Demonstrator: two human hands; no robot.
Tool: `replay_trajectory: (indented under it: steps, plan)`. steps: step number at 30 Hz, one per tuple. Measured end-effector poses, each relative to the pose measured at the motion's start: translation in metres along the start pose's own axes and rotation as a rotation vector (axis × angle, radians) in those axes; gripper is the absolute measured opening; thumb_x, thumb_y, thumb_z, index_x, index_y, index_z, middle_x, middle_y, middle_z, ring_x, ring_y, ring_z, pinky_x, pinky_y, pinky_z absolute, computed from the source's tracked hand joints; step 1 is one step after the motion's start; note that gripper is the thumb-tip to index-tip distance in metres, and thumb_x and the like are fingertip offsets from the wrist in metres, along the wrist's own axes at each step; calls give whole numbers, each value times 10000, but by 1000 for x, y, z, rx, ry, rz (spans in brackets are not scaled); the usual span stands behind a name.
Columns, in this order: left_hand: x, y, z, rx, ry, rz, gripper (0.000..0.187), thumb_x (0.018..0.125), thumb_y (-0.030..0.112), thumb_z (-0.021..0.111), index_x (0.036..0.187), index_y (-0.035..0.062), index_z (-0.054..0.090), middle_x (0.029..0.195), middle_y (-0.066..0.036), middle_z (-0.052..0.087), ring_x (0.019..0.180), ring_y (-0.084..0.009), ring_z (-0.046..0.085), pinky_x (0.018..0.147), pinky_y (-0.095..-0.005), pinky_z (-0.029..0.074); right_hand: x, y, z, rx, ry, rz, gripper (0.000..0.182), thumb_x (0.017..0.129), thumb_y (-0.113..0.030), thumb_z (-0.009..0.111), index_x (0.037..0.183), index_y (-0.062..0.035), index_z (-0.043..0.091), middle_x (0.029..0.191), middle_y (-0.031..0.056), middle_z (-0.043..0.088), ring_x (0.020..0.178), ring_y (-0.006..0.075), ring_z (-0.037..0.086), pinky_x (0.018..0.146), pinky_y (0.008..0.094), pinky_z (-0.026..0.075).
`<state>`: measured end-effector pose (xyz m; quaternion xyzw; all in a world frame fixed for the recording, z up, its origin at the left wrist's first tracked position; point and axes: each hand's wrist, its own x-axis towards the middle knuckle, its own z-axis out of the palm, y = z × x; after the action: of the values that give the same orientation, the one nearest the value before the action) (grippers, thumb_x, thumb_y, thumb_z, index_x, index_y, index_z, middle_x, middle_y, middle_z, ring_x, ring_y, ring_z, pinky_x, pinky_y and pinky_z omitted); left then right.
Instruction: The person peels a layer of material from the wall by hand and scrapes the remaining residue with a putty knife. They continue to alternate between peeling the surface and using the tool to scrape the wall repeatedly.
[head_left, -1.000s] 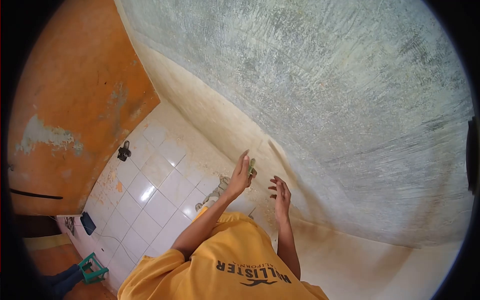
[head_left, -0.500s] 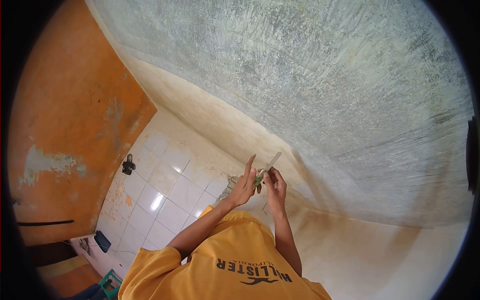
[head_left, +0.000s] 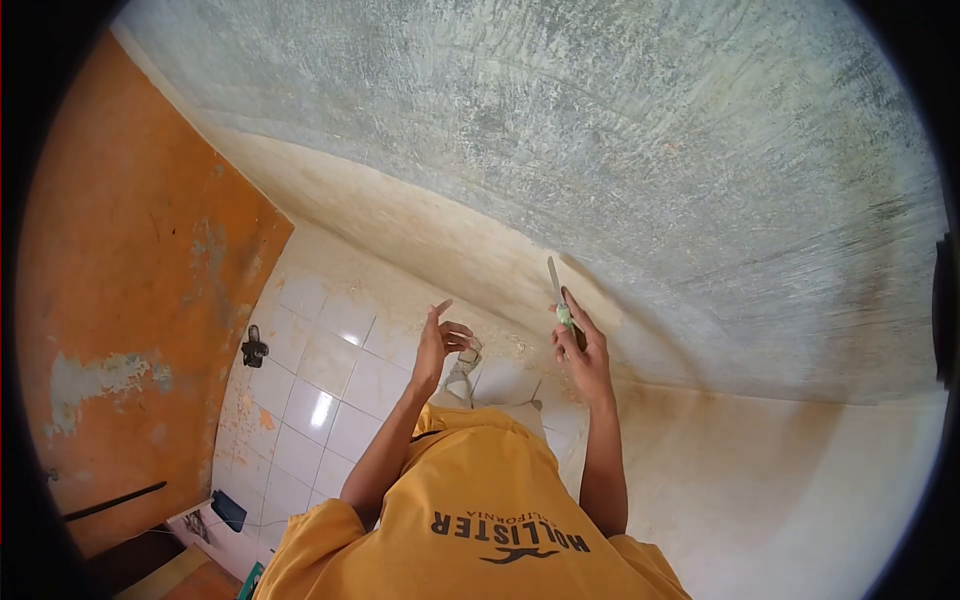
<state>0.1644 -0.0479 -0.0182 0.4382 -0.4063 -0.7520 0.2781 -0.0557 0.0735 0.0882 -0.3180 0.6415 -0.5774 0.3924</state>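
Right hand point(head_left: 585, 350) fingers pinch the scraper point(head_left: 558, 295), blade up; left hand point(head_left: 440, 340) fingers loosely spread.

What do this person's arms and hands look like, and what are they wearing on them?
Both arms are bare from the elbow down, ending in an ungloved left hand and right hand. No watch, ring or bracelet is visible. The upper arms are covered by the short sleeves of a yellow T-shirt, which carries dark printed lettering and a bird-shaped logo.
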Motion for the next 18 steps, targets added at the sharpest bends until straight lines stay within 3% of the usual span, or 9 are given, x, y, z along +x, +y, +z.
replay_trajectory:
  steps: [1, 4, 5, 8, 11, 14, 15, 18]
  plan:
    - [1, 1, -1, -40, 12, -27, 813, 1059, 667, 239, 1537, 22, 369, 924, -128, 676, 787, -180, 640, 793, -321, 529, 2, -5, 1, -17, 2, -19, 423, 1050, -141, 576, 1470, -97, 554, 1094, 37, 691, 774, 40, 550, 540, 191, 387]
    - [7, -2, -4, -43, -1, -36, 798, 1061, 664, 243, 1524, 33, 398, 919, -109, 676, 787, -168, 632, 796, -315, 516, 16, 2, -9, -460, 67, -294, 395, 1055, -150, 568, 1449, -126, 589, 1112, 27, 696, 805, 35, 559, 552, 185, 383]
    - [8, -2, -4, -56, -12, -55, 788, 1063, 659, 243, 1519, 37, 409, 919, -103, 676, 787, -164, 630, 798, -314, 512, 13, 0, -14, -476, 71, -202, 353, 1049, -146, 578, 1388, -62, 629, 1151, 109, 721, 917, 157, 670, 867, 299, 520]
    - [8, 6, -4, -87, -31, -79, 759, 1071, 644, 242, 1502, 51, 440, 920, -87, 677, 788, -155, 626, 800, -313, 502, 13, -11, -13, -459, 67, -19, 344, 1051, -180, 581, 1372, -74, 647, 1133, 119, 736, 891, 123, 635, 839, 301, 517]
    - [8, 8, -5, -105, -24, -67, 734, 1077, 629, 239, 1485, 63, 466, 925, -79, 679, 789, -153, 626, 801, -316, 499, 37, -3, 1, -463, 75, -168, 344, 1045, -205, 592, 1360, -82, 657, 1110, 112, 747, 797, 84, 554, 738, 273, 491]
    - [7, 2, -7, -129, -17, -98, 705, 1081, 617, 248, 1467, 75, 484, 930, -73, 675, 808, -156, 624, 817, -325, 493, 67, -3, 30, -466, 7, -134, 343, 1041, -206, 595, 1358, -92, 659, 1106, 127, 751, 789, 102, 560, 731, 276, 486]
    - [6, 4, -5, -133, -20, -111, 687, 1083, 609, 258, 1461, 82, 486, 933, -70, 670, 828, -160, 620, 833, -330, 486, 68, -4, 38, -558, 11, -98, 350, 1037, -214, 597, 1358, -88, 655, 1116, 145, 752, 860, 122, 626, 794, 287, 509]
    - [3, 11, -9, -120, -12, -91, 683, 1085, 604, 257, 1452, 80, 499, 924, -64, 672, 807, -156, 626, 815, -324, 492, 50, -1, 40, -515, 118, -230, 350, 1033, -212, 601, 1358, -95, 657, 1114, 167, 748, 902, 127, 655, 821, 286, 515]
